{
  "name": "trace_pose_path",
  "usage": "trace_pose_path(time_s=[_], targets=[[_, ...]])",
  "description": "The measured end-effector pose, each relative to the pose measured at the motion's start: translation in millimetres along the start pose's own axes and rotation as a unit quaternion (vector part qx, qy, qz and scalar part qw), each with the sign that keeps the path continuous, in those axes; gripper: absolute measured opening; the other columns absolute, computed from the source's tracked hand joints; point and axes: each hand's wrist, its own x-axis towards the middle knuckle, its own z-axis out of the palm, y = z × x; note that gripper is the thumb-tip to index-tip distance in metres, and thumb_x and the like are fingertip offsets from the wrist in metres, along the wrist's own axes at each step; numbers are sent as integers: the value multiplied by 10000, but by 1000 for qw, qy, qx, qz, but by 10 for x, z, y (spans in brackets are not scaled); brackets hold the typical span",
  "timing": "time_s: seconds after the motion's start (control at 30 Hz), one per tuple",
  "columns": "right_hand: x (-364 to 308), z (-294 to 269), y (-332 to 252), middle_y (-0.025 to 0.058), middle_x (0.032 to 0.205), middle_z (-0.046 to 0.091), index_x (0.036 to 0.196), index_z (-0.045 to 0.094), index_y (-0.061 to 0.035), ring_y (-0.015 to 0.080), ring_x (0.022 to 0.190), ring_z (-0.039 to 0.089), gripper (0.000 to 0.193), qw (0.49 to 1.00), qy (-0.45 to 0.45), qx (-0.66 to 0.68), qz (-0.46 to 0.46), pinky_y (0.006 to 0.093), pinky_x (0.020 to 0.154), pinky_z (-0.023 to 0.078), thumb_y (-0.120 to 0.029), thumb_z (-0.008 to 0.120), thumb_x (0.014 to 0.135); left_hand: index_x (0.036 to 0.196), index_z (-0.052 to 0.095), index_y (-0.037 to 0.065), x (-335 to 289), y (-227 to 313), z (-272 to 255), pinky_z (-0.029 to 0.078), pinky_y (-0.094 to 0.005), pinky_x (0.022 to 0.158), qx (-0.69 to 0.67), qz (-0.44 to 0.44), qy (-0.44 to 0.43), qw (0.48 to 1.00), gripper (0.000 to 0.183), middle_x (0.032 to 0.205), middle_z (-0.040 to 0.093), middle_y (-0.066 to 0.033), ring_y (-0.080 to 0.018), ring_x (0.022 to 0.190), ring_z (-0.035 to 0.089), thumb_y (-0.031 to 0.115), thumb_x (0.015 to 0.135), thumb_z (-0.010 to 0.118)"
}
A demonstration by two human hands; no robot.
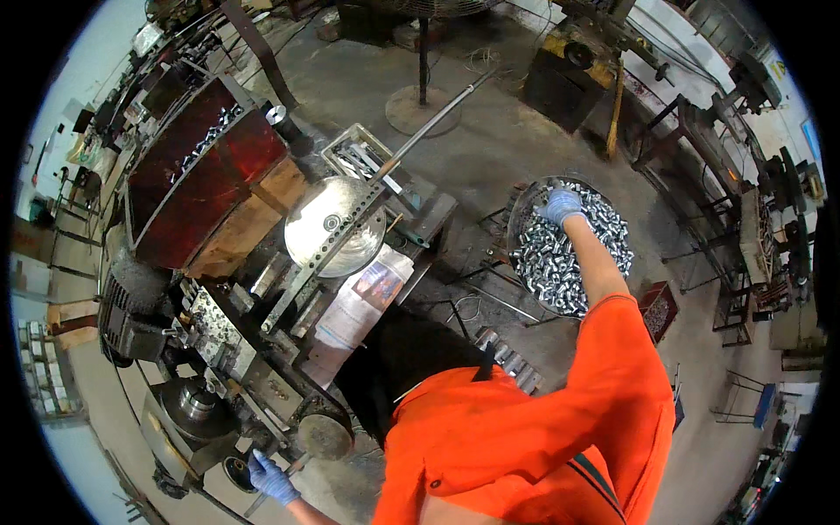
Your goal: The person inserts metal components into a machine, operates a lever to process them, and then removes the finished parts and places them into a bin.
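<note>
My right hand point(560, 206), in a light blue glove, reaches into a round pan point(520, 203) heaped with small shiny metal fittings point(573, 254). Its fingers curl down at the pile's far left side; what lies in them is hidden. Down at the lower left, my left hand point(271, 479), gloved the same way, is closed at the rim of a small black handwheel point(236, 473) on a lathe-like machine point(197, 407). Between my hands stand a large polished disc point(335, 226) and a long lever bar point(429, 127) lying across it.
A red metal hopper point(192, 184) with similar parts rises at the left. Printed paper point(367, 297) lies beside the disc. A fan stand point(423, 105) is ahead, a broom point(616, 109) beyond. A small reddish bin point(658, 311) sits right of the pan, and metal racks point(744, 236) line the right.
</note>
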Motion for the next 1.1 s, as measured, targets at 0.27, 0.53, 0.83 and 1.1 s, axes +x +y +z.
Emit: trace_pose_path(time_s=[0.27, 0.53, 0.83, 1.1], targets=[[329, 37, 5, 114, 1353, 422, 1228, 532, -84, 294, 1272, 349, 569, 980, -108, -159, -52, 393, 1029, 302, -462, 494, 803, 891, 626, -29, 46, -42, 40, 339, -278, 467, -26, -52, -6, 998, 277, 576, 514, -15, -102, 503, 394, 233, 904, 536], [437, -8, -55, 116, 1251, 525, 1165, 585, -108, 294, 1151, 494, 624, 991, -108, -47, -65, 410, 978, 369, -532, 573, 706, 843, 616, -6, 59, -131, 82, 281, -244, 384, -57, -71, -7, 996, 272, 526, 441, 13, -63, 433, 346, 249, 904, 543], [352, 113, -97, 159, 1078, 615, 991, 668, -75, 314, 1016, 575, 589, 998, -22, -15, -49, 386, 902, 425, -584, 563, 715, 790, 577, 28, 45, 59, 26, 270, -220, 362, -103, -76, -14, 992, 271, 529, 425, 34, -47, 416, 325, 274, 900, 549], [-999, -381, -1204, 120, 962, 629, 927, 676, -39, 256, 911, 590, 268, 812, 159, 439, -351, 324, 819, 465, -174, 730, 701, 1041, 614, -8, -39, 1295, -497, 432, -229, 507, -182, 46, 56, 981, 301, 699, 581, -28, -89, 590, 514, 243, 906, 516]])
